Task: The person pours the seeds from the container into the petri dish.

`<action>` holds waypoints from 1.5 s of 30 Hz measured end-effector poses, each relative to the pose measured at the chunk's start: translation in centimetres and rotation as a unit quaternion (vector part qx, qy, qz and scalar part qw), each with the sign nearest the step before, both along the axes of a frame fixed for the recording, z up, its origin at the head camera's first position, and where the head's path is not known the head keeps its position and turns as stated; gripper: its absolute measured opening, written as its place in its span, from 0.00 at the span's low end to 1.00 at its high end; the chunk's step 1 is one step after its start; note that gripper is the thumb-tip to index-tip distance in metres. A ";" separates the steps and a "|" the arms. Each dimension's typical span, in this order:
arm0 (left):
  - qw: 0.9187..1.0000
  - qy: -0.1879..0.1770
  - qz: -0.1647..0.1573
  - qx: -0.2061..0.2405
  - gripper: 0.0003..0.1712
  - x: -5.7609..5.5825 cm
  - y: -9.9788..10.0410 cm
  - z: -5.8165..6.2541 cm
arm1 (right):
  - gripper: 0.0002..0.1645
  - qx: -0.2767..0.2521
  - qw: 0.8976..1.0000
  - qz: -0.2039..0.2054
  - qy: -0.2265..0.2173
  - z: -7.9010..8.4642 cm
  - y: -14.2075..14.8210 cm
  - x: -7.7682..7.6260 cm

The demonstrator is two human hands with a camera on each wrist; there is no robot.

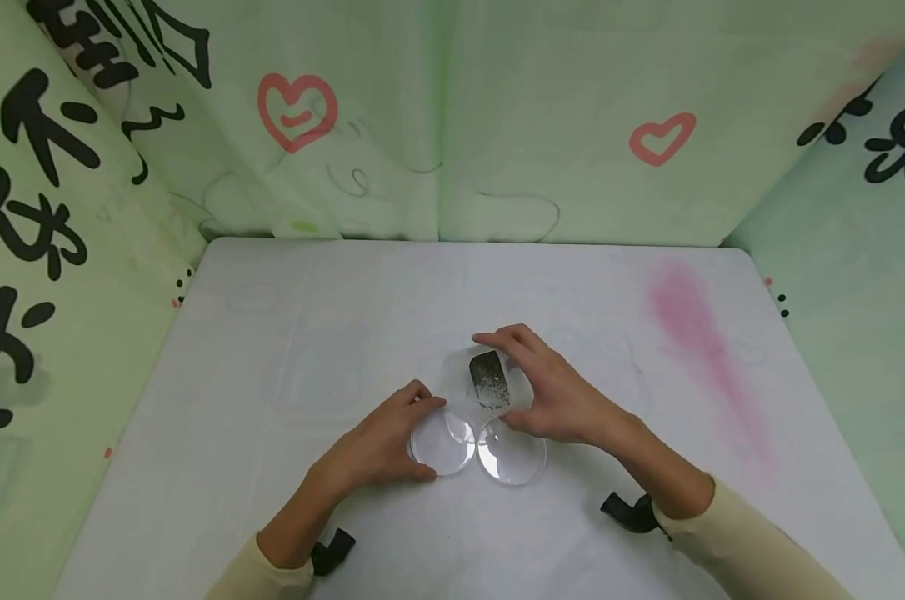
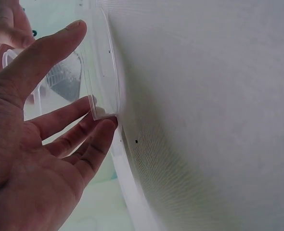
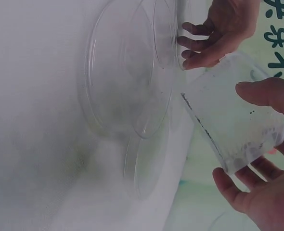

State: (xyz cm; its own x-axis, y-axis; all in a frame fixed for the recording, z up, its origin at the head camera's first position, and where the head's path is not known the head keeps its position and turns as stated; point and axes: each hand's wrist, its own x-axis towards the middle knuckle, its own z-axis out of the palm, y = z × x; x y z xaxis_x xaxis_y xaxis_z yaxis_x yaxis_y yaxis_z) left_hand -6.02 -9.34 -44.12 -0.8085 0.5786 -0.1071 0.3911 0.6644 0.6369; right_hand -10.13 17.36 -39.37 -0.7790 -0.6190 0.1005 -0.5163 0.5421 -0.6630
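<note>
White tabletop [image 1: 332,325], hands [image 1: 560,396] holding round clear dish [image 1: 443,442], dark-speckled translucent box [image 3: 233,115]

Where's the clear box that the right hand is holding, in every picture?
Head: the clear box is near the middle.
Left wrist: box upper left, partly behind the left hand.
Right wrist: box right side, about halfway up.
Shared landmark: the right hand holding it.

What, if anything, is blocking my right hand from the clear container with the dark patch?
Nothing visible: your right hand grips the clear container directly, fingers on one side and thumb on another.
</note>
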 end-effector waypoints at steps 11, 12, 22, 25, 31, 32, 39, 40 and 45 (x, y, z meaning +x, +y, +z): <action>1.000 0.002 -0.001 -0.002 0.47 0.0 -0.4 0.1 | 0.61 0.032 0.999 0.007 0.044 0.1 -1.0 1.1; 1.000 0.002 -0.001 -0.001 0.47 0.0 -0.4 0.1 | 0.61 0.034 0.998 0.011 0.051 0.1 -1.0 1.2; 1.000 0.014 -0.006 0.002 0.47 -0.1 -0.5 0.1 | 0.60 0.064 0.984 0.046 0.162 -0.1 -1.9 1.5; 1.000 0.012 -0.008 0.007 0.47 -0.1 -0.6 0.1 | 0.59 0.066 0.979 0.056 0.186 -0.1 -2.3 1.7; 1.000 0.016 -0.013 0.015 0.46 -0.2 -0.7 -0.1 | 0.57 0.071 0.971 0.067 0.216 0.2 -2.7 2.1; 1.000 0.017 -0.013 0.015 0.46 -0.2 -0.7 -0.2 | 0.57 0.073 0.971 0.068 0.219 0.3 -2.7 2.1; 1.000 0.003 -0.012 0.016 0.46 -0.1 -0.6 -0.2 | 0.58 0.079 0.966 0.071 0.234 0.2 -2.8 2.4; 1.000 0.003 -0.012 0.016 0.46 0.0 -0.6 -0.2 | 0.58 0.078 0.966 0.071 0.236 0.1 -2.8 2.5; 1.000 0.008 -0.010 0.008 0.48 0.0 -0.6 -0.1 | 0.57 0.082 0.961 0.075 0.252 0.1 -3.1 2.6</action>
